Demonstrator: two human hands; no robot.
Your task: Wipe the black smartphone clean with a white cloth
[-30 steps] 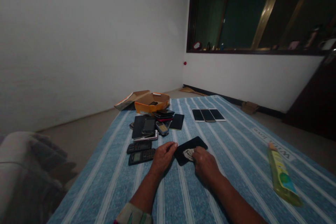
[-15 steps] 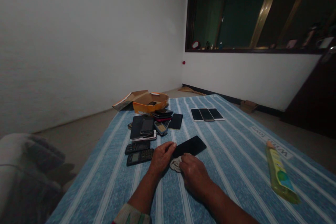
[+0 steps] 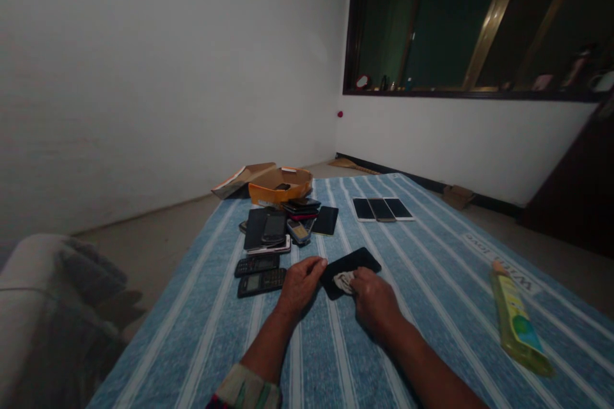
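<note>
A black smartphone (image 3: 357,258) lies at a slant on the striped cloth, its dark face up. My left hand (image 3: 300,284) pinches its left end between thumb and fingers. In my right hand (image 3: 377,299) is a bunched whitish rag (image 3: 344,281), pressed on the phone's screen near the lower edge. Left of my left hand are two black keypad phones (image 3: 261,282), side by side. Beyond them a pile of phones (image 3: 274,228) includes a small blue-grey keypad phone (image 3: 299,231).
An orange box (image 3: 281,193) with its lid (image 3: 244,179) stands at the far end of the striped tablecloth (image 3: 192,332). Three smartphones (image 3: 382,209) lie in a row behind my right hand. A yellow-green bottle (image 3: 520,326) lies at the right.
My right hand has moved the rag up and right, from beside the phone's lower left corner onto its screen. My left hand keeps its hold. The view has shifted slightly.
</note>
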